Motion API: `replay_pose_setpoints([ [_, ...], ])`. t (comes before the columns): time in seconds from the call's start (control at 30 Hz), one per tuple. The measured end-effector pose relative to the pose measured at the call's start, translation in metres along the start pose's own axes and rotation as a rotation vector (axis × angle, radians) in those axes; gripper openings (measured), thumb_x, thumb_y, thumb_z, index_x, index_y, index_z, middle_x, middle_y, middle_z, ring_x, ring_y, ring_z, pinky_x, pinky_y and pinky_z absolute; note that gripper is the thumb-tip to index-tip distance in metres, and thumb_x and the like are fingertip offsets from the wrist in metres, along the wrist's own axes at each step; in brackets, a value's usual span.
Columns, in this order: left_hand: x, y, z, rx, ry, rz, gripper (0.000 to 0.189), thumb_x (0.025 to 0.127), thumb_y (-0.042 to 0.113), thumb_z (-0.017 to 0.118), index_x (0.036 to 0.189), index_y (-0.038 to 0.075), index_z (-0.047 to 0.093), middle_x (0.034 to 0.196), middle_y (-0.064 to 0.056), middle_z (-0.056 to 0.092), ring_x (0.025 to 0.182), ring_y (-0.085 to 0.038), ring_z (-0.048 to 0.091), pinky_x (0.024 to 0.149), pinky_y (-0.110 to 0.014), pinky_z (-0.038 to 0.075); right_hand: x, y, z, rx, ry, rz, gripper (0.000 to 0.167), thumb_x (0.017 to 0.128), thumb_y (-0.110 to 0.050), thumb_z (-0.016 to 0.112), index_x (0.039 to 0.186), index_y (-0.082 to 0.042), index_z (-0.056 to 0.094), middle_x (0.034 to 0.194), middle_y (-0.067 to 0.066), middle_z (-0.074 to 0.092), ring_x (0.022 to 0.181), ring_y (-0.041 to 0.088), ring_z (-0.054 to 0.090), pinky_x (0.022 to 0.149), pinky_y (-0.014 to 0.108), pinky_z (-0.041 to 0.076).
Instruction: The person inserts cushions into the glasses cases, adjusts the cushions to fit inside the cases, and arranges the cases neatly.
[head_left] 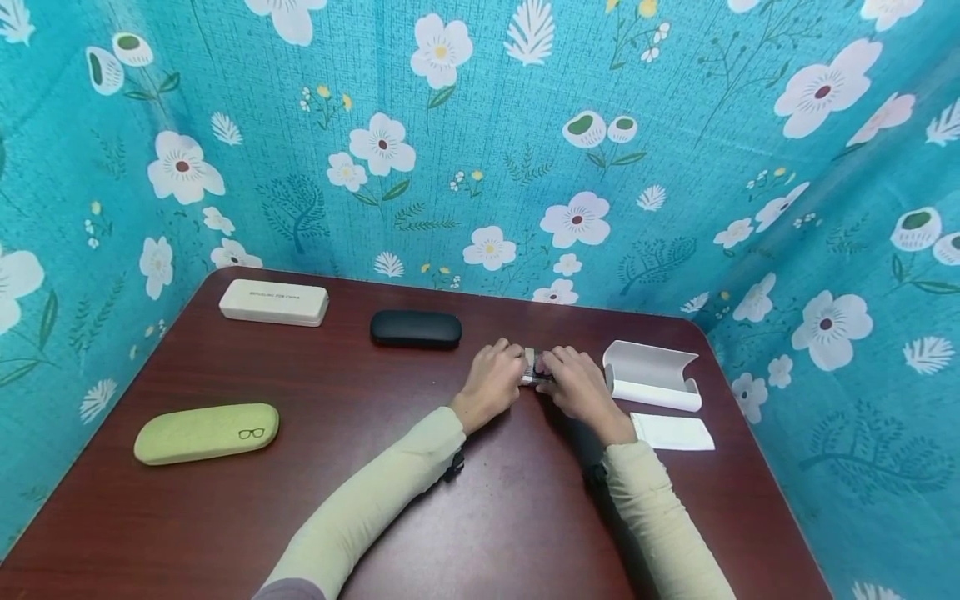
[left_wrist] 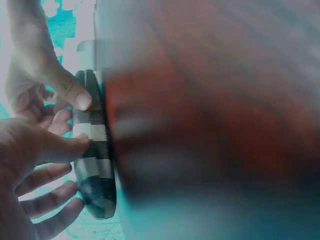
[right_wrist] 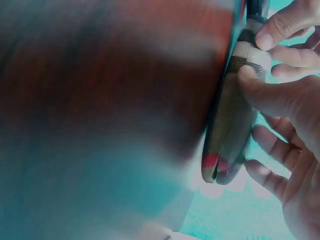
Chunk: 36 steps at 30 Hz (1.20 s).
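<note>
A plaid glasses case (head_left: 531, 367) in black, white and grey is between my two hands, over the back right of the table. My left hand (head_left: 495, 375) grips it at one half, thumb on the near side along the seam and fingers behind. The right hand (head_left: 579, 385) holds the other half in the same way, its thumb (right_wrist: 252, 82) pressed near the seam. In the left wrist view the case (left_wrist: 97, 170) looks closed, its two halves meeting along a line. A red patch marks one end of the case (right_wrist: 227, 130) in the right wrist view.
To the right lie an open white glasses case (head_left: 652, 383) and a folded white cloth (head_left: 672, 432). A black case (head_left: 416, 328) and a white case (head_left: 273, 302) sit along the back; a yellow-green case (head_left: 206, 433) is at left. A floral curtain (head_left: 480, 167) borders the table.
</note>
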<state>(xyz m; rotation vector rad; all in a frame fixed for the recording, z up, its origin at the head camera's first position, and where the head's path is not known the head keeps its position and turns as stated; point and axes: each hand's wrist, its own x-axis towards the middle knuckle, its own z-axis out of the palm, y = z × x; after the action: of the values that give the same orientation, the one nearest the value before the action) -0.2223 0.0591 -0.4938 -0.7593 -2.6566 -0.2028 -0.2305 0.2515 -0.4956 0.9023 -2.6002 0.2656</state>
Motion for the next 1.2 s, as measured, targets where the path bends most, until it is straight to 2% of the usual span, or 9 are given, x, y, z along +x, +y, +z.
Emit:
replay_pose_setpoints([
  [0.13, 0.001, -0.002, 0.002, 0.021, -0.057, -0.011, 0.020, 0.085, 0.015, 0.077, 0.104, 0.018, 0.078, 0.111, 0.005, 0.071, 0.102, -0.016, 0.058, 0.086, -0.031, 0.053, 0.003, -0.001, 0.006, -0.008, 0.017, 0.017, 0.030, 0.077, -0.008, 0.088, 0.096, -0.007, 0.065, 0.090, 0.006, 0.064, 0.084, 0.027, 0.059, 0.068, 0.042, 0.046],
  [0.3, 0.004, -0.004, 0.001, -0.020, -0.110, -0.054, 0.015, 0.082, 0.017, 0.080, 0.097, 0.017, 0.079, 0.116, 0.004, 0.073, 0.107, -0.017, 0.061, 0.092, -0.033, 0.054, 0.009, 0.000, 0.012, 0.010, -0.005, 0.053, 0.030, 0.077, -0.008, 0.088, 0.095, -0.007, 0.065, 0.089, 0.006, 0.063, 0.084, 0.027, 0.058, 0.070, 0.042, 0.046],
  [0.43, 0.005, -0.006, -0.004, -0.057, -0.142, -0.044, 0.024, 0.082, 0.015, 0.080, 0.106, 0.015, 0.078, 0.127, -0.001, 0.070, 0.119, -0.020, 0.062, 0.107, -0.035, 0.049, 0.015, 0.005, 0.012, 0.007, -0.024, 0.085, 0.030, 0.076, -0.007, 0.088, 0.095, -0.008, 0.065, 0.091, 0.007, 0.064, 0.086, 0.027, 0.058, 0.072, 0.043, 0.047],
  [0.5, 0.004, -0.007, -0.007, -0.086, -0.141, -0.040, 0.028, 0.084, 0.012, 0.076, 0.111, 0.013, 0.076, 0.133, -0.005, 0.068, 0.123, -0.021, 0.062, 0.108, -0.035, 0.048, 0.017, 0.007, 0.011, 0.013, -0.022, 0.099, 0.030, 0.076, -0.007, 0.088, 0.096, -0.008, 0.066, 0.091, 0.007, 0.065, 0.087, 0.027, 0.058, 0.073, 0.044, 0.047],
  [0.67, -0.004, -0.010, -0.019, -0.291, -0.092, -0.073, 0.028, 0.089, 0.003, 0.063, 0.114, 0.009, 0.075, 0.120, -0.005, 0.071, 0.107, -0.020, 0.069, 0.087, -0.036, 0.058, 0.016, -0.001, 0.005, 0.054, 0.033, 0.087, 0.029, 0.077, -0.009, 0.088, 0.096, -0.008, 0.066, 0.089, 0.007, 0.063, 0.085, 0.027, 0.057, 0.072, 0.043, 0.047],
  [0.77, -0.012, -0.009, -0.029, -0.423, -0.062, -0.106, 0.025, 0.093, 0.004, 0.060, 0.112, 0.008, 0.074, 0.109, -0.003, 0.072, 0.097, -0.017, 0.070, 0.080, -0.035, 0.058, 0.009, -0.012, 0.001, 0.077, 0.079, 0.042, 0.025, 0.079, -0.011, 0.086, 0.094, -0.007, 0.066, 0.088, 0.007, 0.063, 0.084, 0.027, 0.058, 0.072, 0.042, 0.050],
  [0.83, -0.016, -0.007, -0.035, -0.471, -0.052, -0.130, 0.024, 0.095, 0.006, 0.059, 0.113, 0.008, 0.074, 0.111, -0.003, 0.073, 0.098, -0.016, 0.070, 0.081, -0.035, 0.058, 0.005, -0.019, -0.001, 0.089, 0.088, 0.012, 0.021, 0.081, -0.013, 0.083, 0.093, -0.007, 0.066, 0.088, 0.007, 0.064, 0.084, 0.025, 0.059, 0.073, 0.041, 0.051],
  [1.03, -0.026, -0.002, -0.043, -0.521, -0.075, -0.209, 0.022, 0.098, 0.013, 0.059, 0.112, 0.010, 0.075, 0.109, -0.002, 0.076, 0.089, -0.013, 0.070, 0.078, -0.033, 0.058, -0.001, -0.038, -0.005, 0.115, 0.003, -0.012, 0.016, 0.086, -0.018, 0.075, 0.096, -0.009, 0.065, 0.092, 0.003, 0.066, 0.084, 0.020, 0.057, 0.073, 0.038, 0.050],
  [1.2, -0.034, 0.003, -0.040, -0.546, -0.095, -0.262, 0.018, 0.097, 0.015, 0.061, 0.106, 0.014, 0.076, 0.097, 0.002, 0.076, 0.076, -0.009, 0.065, 0.070, -0.029, 0.054, -0.012, -0.047, -0.009, 0.121, -0.094, 0.035, 0.017, 0.090, -0.021, 0.074, 0.102, -0.011, 0.067, 0.096, 0.001, 0.067, 0.086, 0.017, 0.058, 0.073, 0.037, 0.051],
])
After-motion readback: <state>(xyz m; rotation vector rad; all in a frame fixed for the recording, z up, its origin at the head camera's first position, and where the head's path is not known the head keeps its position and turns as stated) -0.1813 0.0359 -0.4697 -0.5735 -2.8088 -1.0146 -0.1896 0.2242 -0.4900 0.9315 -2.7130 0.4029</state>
